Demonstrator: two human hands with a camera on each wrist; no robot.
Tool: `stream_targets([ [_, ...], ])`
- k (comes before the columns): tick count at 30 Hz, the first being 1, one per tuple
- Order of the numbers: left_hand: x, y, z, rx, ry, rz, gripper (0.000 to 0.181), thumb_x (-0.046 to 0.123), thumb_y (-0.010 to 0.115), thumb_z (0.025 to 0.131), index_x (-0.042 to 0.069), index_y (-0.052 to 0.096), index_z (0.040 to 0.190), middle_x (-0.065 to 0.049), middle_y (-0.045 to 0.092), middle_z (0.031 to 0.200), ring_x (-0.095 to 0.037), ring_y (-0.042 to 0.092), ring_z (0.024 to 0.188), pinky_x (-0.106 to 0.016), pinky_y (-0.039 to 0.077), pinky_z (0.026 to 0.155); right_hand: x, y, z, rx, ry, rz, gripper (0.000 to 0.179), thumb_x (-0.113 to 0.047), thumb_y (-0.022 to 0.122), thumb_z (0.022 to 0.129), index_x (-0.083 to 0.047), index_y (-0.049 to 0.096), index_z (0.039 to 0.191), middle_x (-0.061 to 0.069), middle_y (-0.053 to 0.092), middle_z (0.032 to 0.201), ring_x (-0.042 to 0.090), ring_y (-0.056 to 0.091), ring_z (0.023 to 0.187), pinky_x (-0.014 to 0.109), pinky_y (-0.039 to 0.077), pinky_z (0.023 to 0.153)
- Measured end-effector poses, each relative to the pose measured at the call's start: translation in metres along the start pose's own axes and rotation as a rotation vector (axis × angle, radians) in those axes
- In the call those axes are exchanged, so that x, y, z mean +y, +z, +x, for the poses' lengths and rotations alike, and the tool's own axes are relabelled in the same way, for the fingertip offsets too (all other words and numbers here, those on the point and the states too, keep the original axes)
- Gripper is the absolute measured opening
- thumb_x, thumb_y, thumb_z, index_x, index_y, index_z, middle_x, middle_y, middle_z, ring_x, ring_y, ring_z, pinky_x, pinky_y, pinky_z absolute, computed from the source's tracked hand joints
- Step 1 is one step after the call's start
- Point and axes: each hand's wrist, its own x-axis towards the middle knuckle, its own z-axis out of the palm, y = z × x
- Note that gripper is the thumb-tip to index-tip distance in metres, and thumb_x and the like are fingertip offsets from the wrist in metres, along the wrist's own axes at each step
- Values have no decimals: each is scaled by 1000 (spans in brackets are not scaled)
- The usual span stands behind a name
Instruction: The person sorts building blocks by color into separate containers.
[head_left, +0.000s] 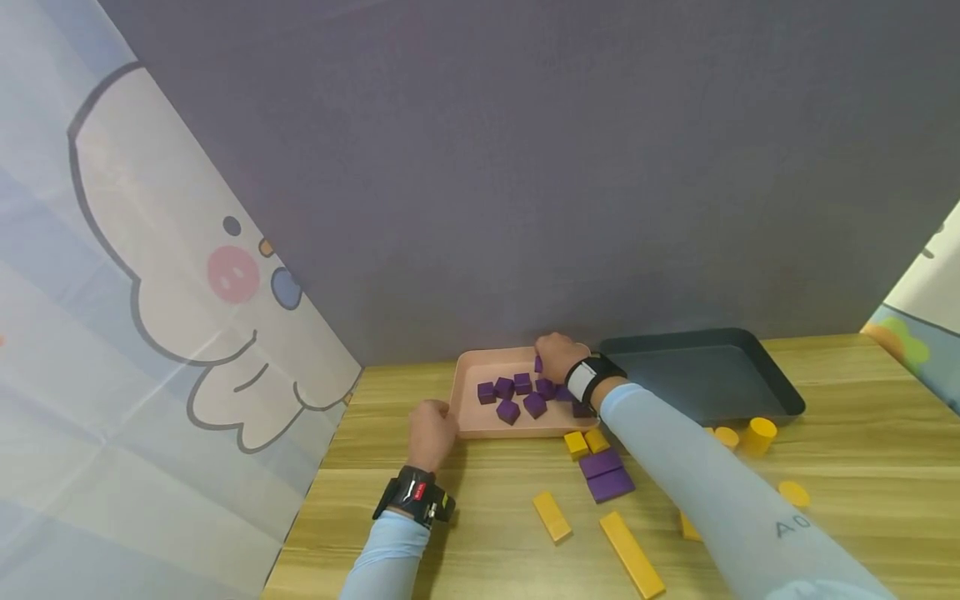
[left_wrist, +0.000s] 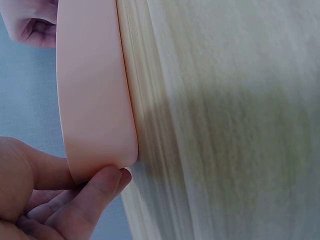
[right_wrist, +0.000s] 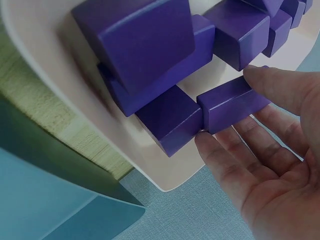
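Note:
At the back of the table lies a shallow pink tray (head_left: 480,433) with several purple blocks (head_left: 508,411) in it. My left hand (head_left: 431,435) is at the tray's left side; the left wrist view shows thumb and fingers gripping its corner (left_wrist: 107,145). Over the tray's far right part, my right hand (head_left: 557,358) pinches a purple rectangular block (right_wrist: 232,105) between thumb and fingers. Beside that block is a purple cube (right_wrist: 172,117), and a larger purple block (right_wrist: 145,45) sits on top of another nearby.
A dark tray (head_left: 697,379) stands right of the pink one. In front lie two yellow cubes (head_left: 576,445), purple flat blocks (head_left: 610,484), a short yellow bar (head_left: 552,517) and a long one (head_left: 632,554). Yellow cylinders (head_left: 760,436) are at right. A grey panel (head_left: 480,208) rises behind.

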Motion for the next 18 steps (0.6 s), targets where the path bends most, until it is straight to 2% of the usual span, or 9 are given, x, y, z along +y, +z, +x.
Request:
stream_targets([
  [3,0,0,0,6,-3,3,27,-1,62,90,-8,76,112,-24,77,109,-24,68,78,-29,54,61,2,1,1,1,-5,-3,27,-27,80,92,-9,72,111,6,71,95,22,62,83,39,56,77],
  [8,1,0,-3,19,28,-6,26,-2,62,89,-8,77,110,-24,78,106,-24,68,76,-29,53,58,5,1,0,5,-16,4,22,-14,75,95,-7,73,116,9,74,104,21,64,87,43,61,89],
  [11,1,-1,-4,26,40,-6,26,-3,62,88,-7,77,108,-24,78,105,-24,68,75,-29,52,57,6,-2,-2,-6,-38,21,27,-10,73,95,-4,72,121,12,75,111,23,66,91,44,61,95],
  [18,2,-3,-3,22,21,-14,26,-2,61,90,-9,76,110,-25,77,106,-26,68,78,-31,55,61,6,-18,-13,-7,-113,52,39,-9,72,95,0,68,133,17,72,130,30,70,116,44,57,105],
])
